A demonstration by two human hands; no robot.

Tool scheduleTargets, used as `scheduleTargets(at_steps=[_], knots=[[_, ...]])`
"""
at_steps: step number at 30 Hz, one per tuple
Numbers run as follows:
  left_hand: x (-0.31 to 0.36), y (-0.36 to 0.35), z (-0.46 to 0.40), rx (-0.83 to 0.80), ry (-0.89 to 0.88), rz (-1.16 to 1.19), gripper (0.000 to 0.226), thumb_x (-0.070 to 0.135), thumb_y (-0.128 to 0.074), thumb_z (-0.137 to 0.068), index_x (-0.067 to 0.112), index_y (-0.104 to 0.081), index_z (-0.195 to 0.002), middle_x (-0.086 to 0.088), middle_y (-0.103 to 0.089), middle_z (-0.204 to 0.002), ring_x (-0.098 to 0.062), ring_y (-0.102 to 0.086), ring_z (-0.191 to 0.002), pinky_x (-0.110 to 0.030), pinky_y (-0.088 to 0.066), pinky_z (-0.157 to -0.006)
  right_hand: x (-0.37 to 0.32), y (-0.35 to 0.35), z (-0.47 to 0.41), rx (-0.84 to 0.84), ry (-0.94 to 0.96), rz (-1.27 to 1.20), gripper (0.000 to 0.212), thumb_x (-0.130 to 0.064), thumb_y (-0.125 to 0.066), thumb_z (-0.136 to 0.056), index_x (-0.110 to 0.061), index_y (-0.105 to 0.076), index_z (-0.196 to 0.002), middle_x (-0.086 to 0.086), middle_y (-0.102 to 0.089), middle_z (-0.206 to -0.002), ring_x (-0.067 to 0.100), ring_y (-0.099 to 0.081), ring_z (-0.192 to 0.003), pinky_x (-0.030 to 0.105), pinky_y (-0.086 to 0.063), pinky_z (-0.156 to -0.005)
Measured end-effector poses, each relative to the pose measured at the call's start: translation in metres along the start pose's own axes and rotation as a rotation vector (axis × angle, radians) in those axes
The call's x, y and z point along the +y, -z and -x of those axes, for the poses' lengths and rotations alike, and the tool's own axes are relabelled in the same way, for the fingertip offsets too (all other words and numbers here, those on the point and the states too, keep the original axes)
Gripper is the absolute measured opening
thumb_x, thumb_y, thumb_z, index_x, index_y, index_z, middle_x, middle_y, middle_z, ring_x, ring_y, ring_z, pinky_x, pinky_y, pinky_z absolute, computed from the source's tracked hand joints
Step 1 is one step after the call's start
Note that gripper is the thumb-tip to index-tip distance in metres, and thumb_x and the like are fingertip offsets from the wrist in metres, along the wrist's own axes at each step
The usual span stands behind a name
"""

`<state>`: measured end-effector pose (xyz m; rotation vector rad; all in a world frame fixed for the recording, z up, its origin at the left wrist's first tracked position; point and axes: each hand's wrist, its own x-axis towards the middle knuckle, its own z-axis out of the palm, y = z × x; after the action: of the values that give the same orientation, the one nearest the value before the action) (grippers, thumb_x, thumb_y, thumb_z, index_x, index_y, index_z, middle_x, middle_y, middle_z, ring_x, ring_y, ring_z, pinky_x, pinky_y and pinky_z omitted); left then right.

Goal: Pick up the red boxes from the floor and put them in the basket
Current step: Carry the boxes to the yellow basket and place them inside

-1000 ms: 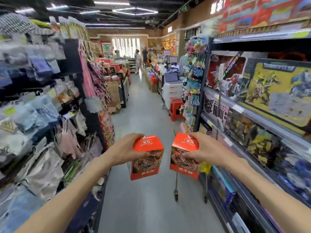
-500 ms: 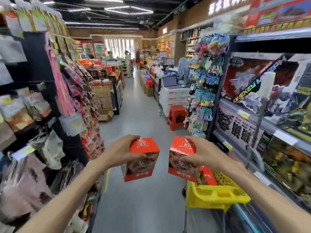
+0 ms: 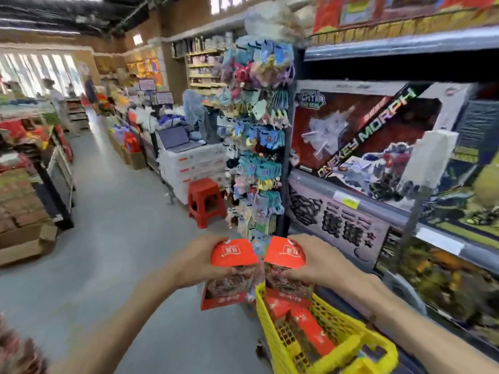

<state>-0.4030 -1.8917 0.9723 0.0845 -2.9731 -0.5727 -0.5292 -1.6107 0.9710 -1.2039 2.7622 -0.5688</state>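
I hold two red boxes side by side in front of me. My left hand point(image 3: 198, 263) grips the left red box point(image 3: 232, 273) by its top. My right hand point(image 3: 316, 261) grips the right red box point(image 3: 286, 268), which hangs just over the near-left corner of the yellow basket point(image 3: 286, 346). The left box is just outside the basket's left rim, above the floor. More red boxes point(image 3: 310, 327) lie inside the basket. The picture is blurred by motion.
Toy shelves point(image 3: 378, 163) run along the right. A rack of hanging packets point(image 3: 256, 147) stands ahead, with a red stool point(image 3: 206, 201) beside it. Stacked goods and cardboard boxes point(image 3: 24, 211) line the left. The grey aisle floor point(image 3: 113, 238) runs ahead, with people far off.
My view has swung right and down, so the yellow basket now shows fully below my hands. The two boxes have come closer together and over the basket's edge.
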Motion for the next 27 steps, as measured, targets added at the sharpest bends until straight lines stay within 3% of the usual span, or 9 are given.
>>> scheduleTargets(at_steps=[3, 8, 11, 14, 18, 23, 27], knots=[[-0.015, -0.019, -0.082, -0.054, -0.123, -0.035, 0.081, 0.058, -0.077, -0.073, 0.023, -0.047, -0.139, 0.001, -0.058, -0.128, -0.018, -0.054, -0.115, -0.019, -0.034, -0.083, 0.041, -0.002, -0.035, 0.034, -0.091, 0.049, 0.079, -0.075, -0.068, -0.068, -0.031, -0.048, -0.131, -0.010, -0.056, -0.118, 0.014, -0.055, -0.107, 0.038, -0.050, -0.087], [-0.024, -0.057, -0.203, -0.217, -0.258, -0.041, 0.088, 0.064, -0.074, -0.071, 0.022, -0.043, -0.142, -0.001, -0.053, -0.135, -0.019, -0.049, -0.120, -0.027, -0.037, -0.099, 0.109, -0.011, -0.077, 0.052, -0.286, 0.072, 0.095, -0.077, -0.066, -0.069, -0.029, -0.038, -0.146, -0.006, -0.052, -0.136, 0.015, -0.049, -0.124, 0.033, -0.045, -0.097], [-0.024, -0.087, -0.264, -0.283, -0.375, -0.081, 0.103, 0.085, -0.061, -0.063, 0.025, -0.040, -0.144, 0.002, -0.052, -0.136, -0.019, -0.050, -0.123, -0.032, -0.039, -0.102, 0.138, -0.016, -0.089, 0.052, -0.420, 0.048, 0.103, -0.080, -0.061, -0.068, -0.028, -0.031, -0.151, -0.004, -0.048, -0.145, 0.016, -0.045, -0.131, 0.034, -0.042, -0.098], [-0.016, -0.121, -0.315, -0.373, -0.522, -0.086, 0.094, 0.072, -0.069, -0.070, 0.024, -0.038, -0.145, 0.001, -0.051, -0.135, -0.019, -0.048, -0.122, -0.032, -0.037, -0.101, 0.162, -0.024, -0.093, 0.093, -0.529, 0.024, 0.104, -0.084, -0.058, -0.064, -0.034, -0.030, -0.151, -0.008, -0.047, -0.146, 0.014, -0.045, -0.132, 0.036, -0.045, -0.101], [-0.010, -0.178, -0.366, -0.482, -0.704, -0.107, 0.095, 0.071, -0.068, -0.071, 0.023, -0.035, -0.146, 0.000, -0.049, -0.133, -0.021, -0.046, -0.123, -0.037, -0.038, -0.104, 0.180, -0.046, -0.092, 0.135, -0.689, 0.050, 0.099, -0.075, -0.068, -0.068, -0.029, -0.033, -0.149, -0.002, -0.049, -0.145, 0.021, -0.047, -0.132, 0.040, -0.045, -0.103], [-0.015, -0.254, -0.402, -0.628, -0.891, -0.110, 0.093, 0.073, -0.064, -0.066, 0.022, -0.038, -0.139, -0.001, -0.049, -0.119, -0.023, -0.049, -0.111, -0.040, -0.045, -0.093, 0.184, -0.090, -0.089, 0.174, -0.954, 0.026, 0.095, -0.068, -0.073, -0.073, -0.018, -0.039, -0.146, 0.005, -0.050, -0.142, 0.026, -0.046, -0.131, 0.040, -0.040, -0.105], [-0.027, -0.309, -0.407, -0.701, -0.988, -0.050, 0.104, 0.077, -0.049, -0.064, 0.011, -0.038, -0.142, -0.008, -0.048, -0.131, -0.027, -0.043, -0.124, -0.035, -0.034, -0.105, 0.180, -0.135, -0.085, 0.210, -1.136, -0.076, 0.096, -0.069, -0.074, -0.070, -0.022, -0.039, -0.146, 0.003, -0.050, -0.143, 0.023, -0.044, -0.133, 0.039, -0.039, -0.107]])
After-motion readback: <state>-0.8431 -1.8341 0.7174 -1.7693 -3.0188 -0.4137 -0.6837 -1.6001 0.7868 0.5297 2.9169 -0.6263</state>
